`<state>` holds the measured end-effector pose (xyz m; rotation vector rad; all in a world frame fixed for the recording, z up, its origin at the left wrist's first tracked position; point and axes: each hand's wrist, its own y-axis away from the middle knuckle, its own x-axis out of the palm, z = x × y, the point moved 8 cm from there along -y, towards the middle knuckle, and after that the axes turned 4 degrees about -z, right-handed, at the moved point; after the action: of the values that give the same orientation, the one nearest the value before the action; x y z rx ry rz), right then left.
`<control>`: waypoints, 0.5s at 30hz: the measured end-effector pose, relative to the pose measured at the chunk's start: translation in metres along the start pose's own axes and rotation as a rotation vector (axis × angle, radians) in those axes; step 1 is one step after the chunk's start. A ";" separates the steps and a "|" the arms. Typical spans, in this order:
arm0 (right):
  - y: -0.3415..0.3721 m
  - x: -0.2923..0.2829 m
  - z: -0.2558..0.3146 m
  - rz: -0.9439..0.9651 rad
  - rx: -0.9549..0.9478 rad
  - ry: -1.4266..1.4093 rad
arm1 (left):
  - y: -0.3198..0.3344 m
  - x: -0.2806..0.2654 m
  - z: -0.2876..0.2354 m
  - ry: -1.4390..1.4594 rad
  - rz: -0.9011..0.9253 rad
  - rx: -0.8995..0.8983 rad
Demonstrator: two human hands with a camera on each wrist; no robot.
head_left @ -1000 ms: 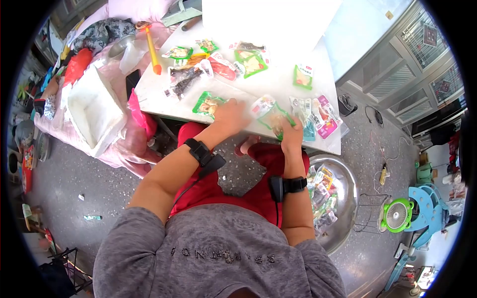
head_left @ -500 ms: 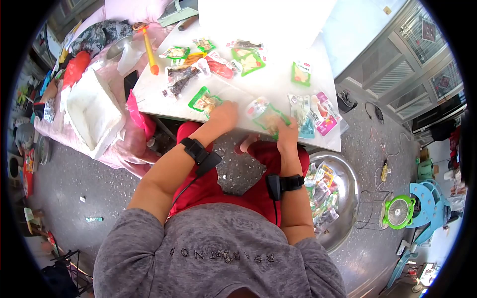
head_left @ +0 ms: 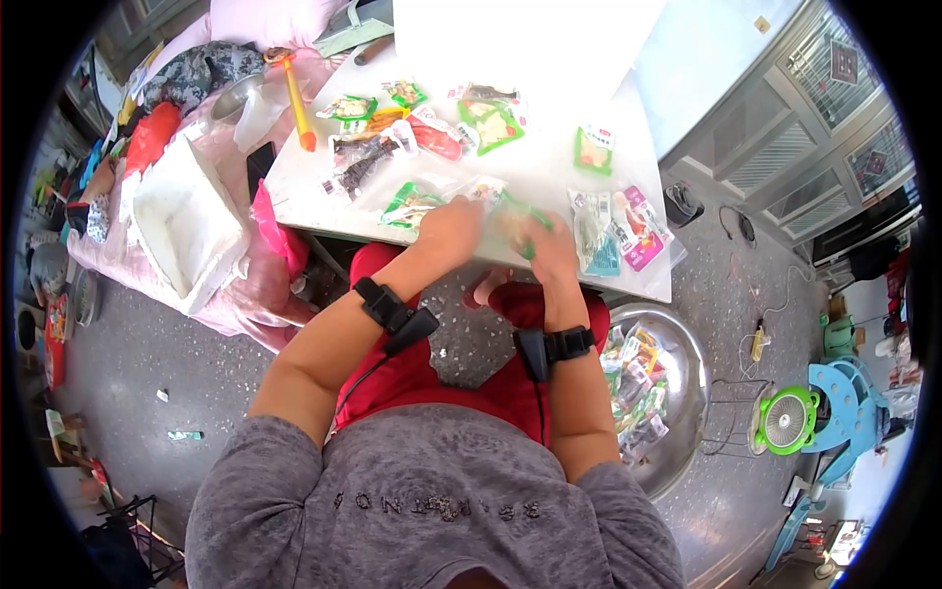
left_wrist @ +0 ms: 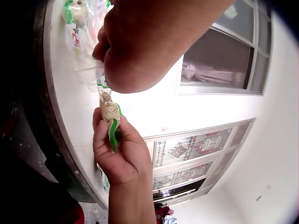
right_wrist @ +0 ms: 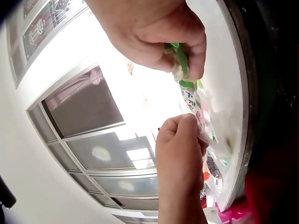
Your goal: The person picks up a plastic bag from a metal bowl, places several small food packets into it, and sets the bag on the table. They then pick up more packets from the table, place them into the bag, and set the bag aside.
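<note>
My left hand (head_left: pixel 453 234) pinches the edge of a clear plastic bag (right_wrist: pixel 217 147) near the table's front edge. A green-edged snack packet (head_left: pixel 407 206) lies in the bag's area, left of that hand. My right hand (head_left: pixel 549 250) grips the near end of a second green-edged packet (right_wrist: pixel 183 70), squeezed narrow between thumb and fingers. Its white printed end reaches toward the left hand at the bag. In the left wrist view, pale speckled food (left_wrist: pixel 110 109) shows through this packet beside the right fingers.
More snack packets (head_left: pixel 491 123) lie along the back of the white table (head_left: pixel 549 167). A pink packet (head_left: pixel 643 231) sits at the right. Below stands a metal basin (head_left: pixel 692 393) full of packets. A white foam box (head_left: pixel 186 221) rests on pink cloth at the left.
My right hand has moved left with its packet, closer to the left hand. The packet's far end now reaches the left hand, and the clear bag is more spread out.
</note>
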<state>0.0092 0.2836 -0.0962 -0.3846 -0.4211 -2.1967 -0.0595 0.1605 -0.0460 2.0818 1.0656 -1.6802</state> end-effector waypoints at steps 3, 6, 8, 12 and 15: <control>-0.014 0.011 -0.015 0.104 0.020 0.032 | 0.002 0.006 -0.002 -0.016 -0.022 0.029; -0.013 0.025 -0.016 0.193 0.037 0.071 | 0.004 0.004 -0.006 -0.028 -0.061 0.075; -0.005 0.033 -0.011 0.219 0.043 0.301 | 0.002 0.000 -0.007 -0.046 -0.073 0.063; -0.009 0.022 -0.015 0.149 0.074 0.146 | 0.003 0.000 -0.005 -0.028 -0.062 0.087; -0.016 0.026 -0.021 0.205 0.064 -0.075 | 0.005 -0.002 -0.009 -0.006 -0.095 0.096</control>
<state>-0.0212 0.2662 -0.1073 -0.4565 -0.4705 -1.9703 -0.0496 0.1616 -0.0431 2.1132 1.1188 -1.8152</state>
